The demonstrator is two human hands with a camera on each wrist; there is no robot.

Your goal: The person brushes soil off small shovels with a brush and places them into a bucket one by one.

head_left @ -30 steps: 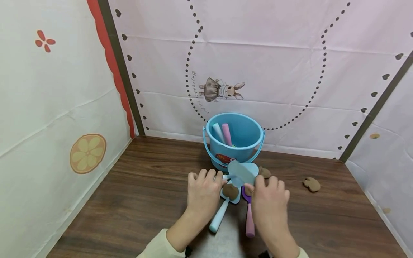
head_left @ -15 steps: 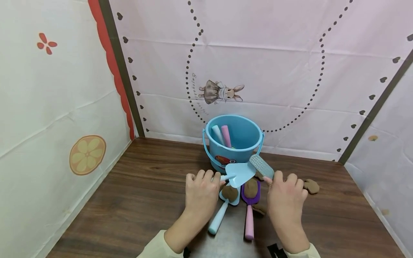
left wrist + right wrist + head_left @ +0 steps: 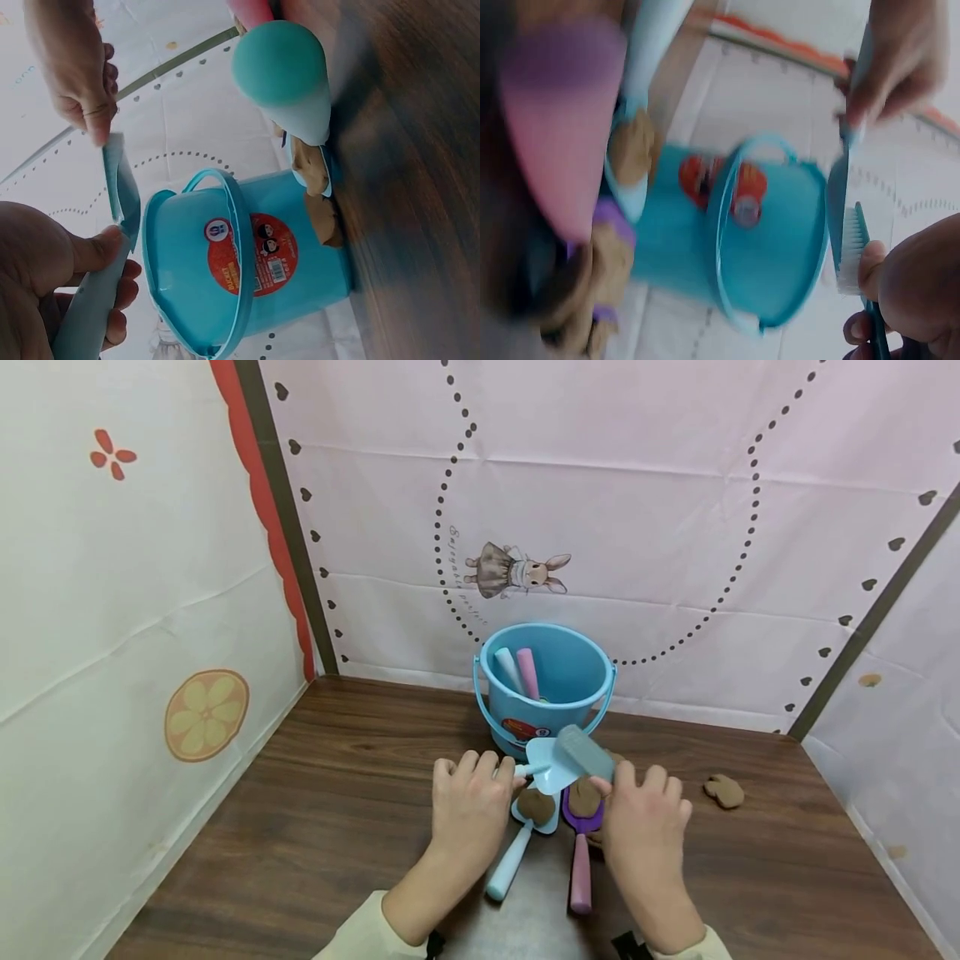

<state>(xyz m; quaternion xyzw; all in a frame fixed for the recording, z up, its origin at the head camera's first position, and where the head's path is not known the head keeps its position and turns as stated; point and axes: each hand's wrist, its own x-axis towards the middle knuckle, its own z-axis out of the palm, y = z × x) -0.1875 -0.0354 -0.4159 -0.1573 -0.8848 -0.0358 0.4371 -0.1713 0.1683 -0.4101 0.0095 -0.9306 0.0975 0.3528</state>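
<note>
My left hand (image 3: pixel 471 797) grips the handle of a light blue toy shovel (image 3: pixel 549 770), its blade pointing right in front of the bucket. In my right hand (image 3: pixel 647 827) is a brush (image 3: pixel 585 752) with a grey-blue back, held over the shovel's blade. The right wrist view shows the brush's white bristles (image 3: pixel 851 251) against or very close to the blade. Below, another light blue shovel (image 3: pixel 510 860) lies on the table with a brown clay-like lump (image 3: pixel 536 807) on it. Beside that lies a purple shovel with a pink handle (image 3: pixel 581 872), bearing another brown lump (image 3: pixel 583 797).
A blue bucket (image 3: pixel 543 714) stands against the back cloth, with a light blue and a pink handle (image 3: pixel 528 673) sticking up inside. One brown piece (image 3: pixel 724 791) lies to the right on the wooden table (image 3: pixel 360 735). Other brown bits lie near the purple shovel and bucket.
The brush swept right, past the shovel's blade, then came back left over it. My left hand and its shovel have stayed nearly still.
</note>
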